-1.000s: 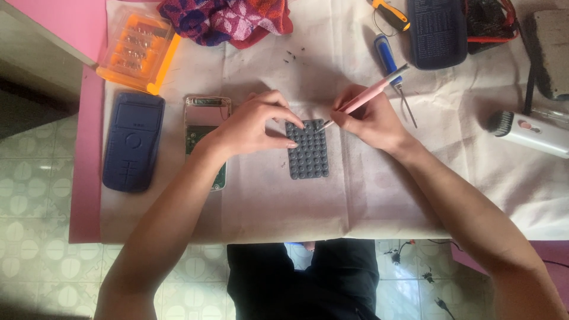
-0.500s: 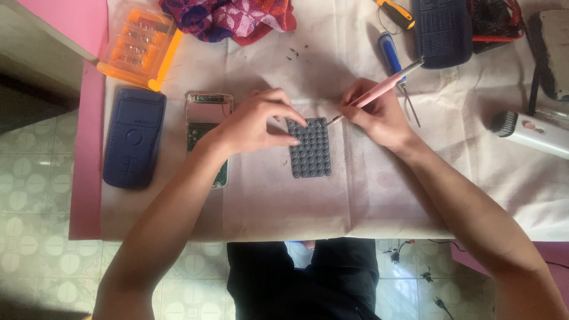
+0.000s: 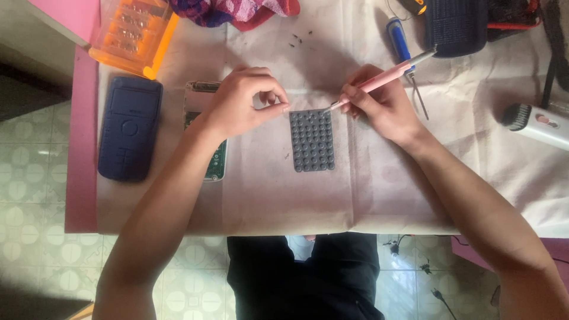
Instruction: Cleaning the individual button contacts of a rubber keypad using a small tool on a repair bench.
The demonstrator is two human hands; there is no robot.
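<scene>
Head view: pale cloth-covered table (image 3: 284, 195), both forearms reaching in.
Grey studded rubber mat (image 3: 312, 140): flat at table centre, between the hands.
Right hand (image 3: 379, 104): fingers clamped on a slim pink-handled tool (image 3: 379, 82), tip at the mat's top right corner.
Left hand (image 3: 243, 101): thumb and forefinger pinched together just left of the mat's top edge; contents too small to tell.
Opened phone body (image 3: 208, 151): partly under the left wrist.
Dark blue rectangular case (image 3: 129, 127): far left.
Orange clear plastic box (image 3: 133, 35): top left.
Blue-handled screwdriver (image 3: 400, 41): behind the right hand.
</scene>
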